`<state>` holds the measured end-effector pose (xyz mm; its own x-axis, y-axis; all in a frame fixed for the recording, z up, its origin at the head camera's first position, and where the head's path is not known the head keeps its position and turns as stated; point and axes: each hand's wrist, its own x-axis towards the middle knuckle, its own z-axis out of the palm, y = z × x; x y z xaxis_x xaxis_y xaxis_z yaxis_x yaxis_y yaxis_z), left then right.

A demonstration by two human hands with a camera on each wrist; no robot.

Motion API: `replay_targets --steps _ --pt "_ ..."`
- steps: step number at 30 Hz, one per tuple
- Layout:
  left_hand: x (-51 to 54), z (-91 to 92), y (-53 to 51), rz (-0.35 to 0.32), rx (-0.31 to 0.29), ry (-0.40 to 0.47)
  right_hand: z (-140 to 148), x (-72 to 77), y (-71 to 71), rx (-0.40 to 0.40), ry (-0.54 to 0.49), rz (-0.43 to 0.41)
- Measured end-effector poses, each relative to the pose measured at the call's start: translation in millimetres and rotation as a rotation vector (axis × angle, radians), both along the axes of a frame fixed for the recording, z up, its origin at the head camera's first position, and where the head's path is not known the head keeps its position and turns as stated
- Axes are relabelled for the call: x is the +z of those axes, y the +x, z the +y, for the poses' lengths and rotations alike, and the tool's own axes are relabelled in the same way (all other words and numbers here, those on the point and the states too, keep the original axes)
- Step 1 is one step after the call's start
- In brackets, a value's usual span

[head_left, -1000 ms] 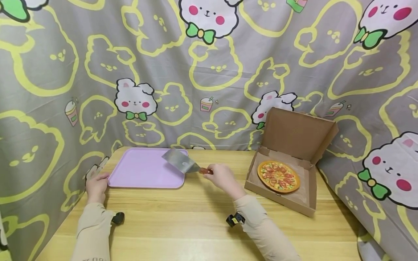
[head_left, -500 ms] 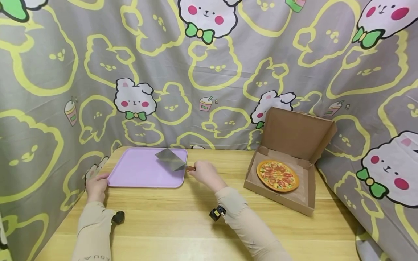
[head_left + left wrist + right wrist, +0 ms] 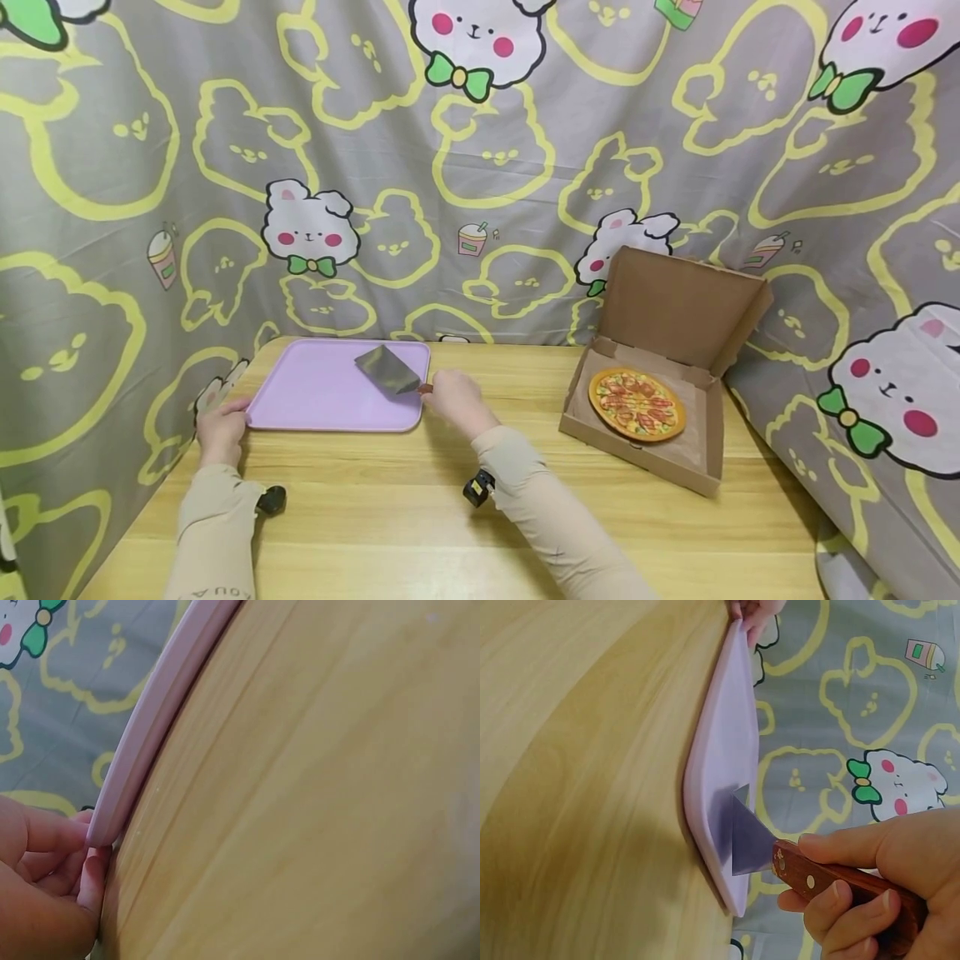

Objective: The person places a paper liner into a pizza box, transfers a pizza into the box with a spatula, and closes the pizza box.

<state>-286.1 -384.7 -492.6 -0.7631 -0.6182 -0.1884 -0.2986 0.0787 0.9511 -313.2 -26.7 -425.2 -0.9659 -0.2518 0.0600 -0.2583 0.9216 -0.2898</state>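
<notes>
**Spatula (image 3: 386,371) over tray (image 3: 315,392), both hands busy**

Right hand (image 3: 457,402): gripping the spatula's wooden handle (image 3: 802,874), fingers curled round it. A rivet shows ahead of the fingers in the right wrist view. Metal blade sits over the right half of the tray, pointing toward the desk (image 3: 360,517)'s far left corner. Shadow on the tray next to the blade; can't tell if the blade touches it.

Left hand (image 3: 221,429): pinching the tray's near left corner, close to the desk's left edge. Left wrist view shows the corner held between the digits.

Tray: light purple, rounded corners, raised rim. Lies at the desk's far left corner, its far side along the desk's far edge.

Box (image 3: 645,457): brown cardboard, toward the desk's far right corner, well apart from the tray. Lid (image 3: 682,304) is up. Pizza (image 3: 637,405) sits inside on a brown paper liner (image 3: 696,446), nearer the box's left wall; round, orange rim, red and green toppings.

Rest: beige sleeves on both arms, left sleeve (image 3: 213,533) with lettering, a small black device on each wrist. Gray curtain (image 3: 495,125) with yellow outlines and white animals in green bows stands past the desk's far edge and down both sides.
</notes>
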Motion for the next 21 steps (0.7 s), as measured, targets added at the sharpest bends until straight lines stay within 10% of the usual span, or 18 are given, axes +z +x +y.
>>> replay_targets --steps 21 --pt "0.7 -1.2 -0.5 -0.016 -0.011 -0.003 -28.5 -10.8 10.4 -0.037 0.009 -0.017"
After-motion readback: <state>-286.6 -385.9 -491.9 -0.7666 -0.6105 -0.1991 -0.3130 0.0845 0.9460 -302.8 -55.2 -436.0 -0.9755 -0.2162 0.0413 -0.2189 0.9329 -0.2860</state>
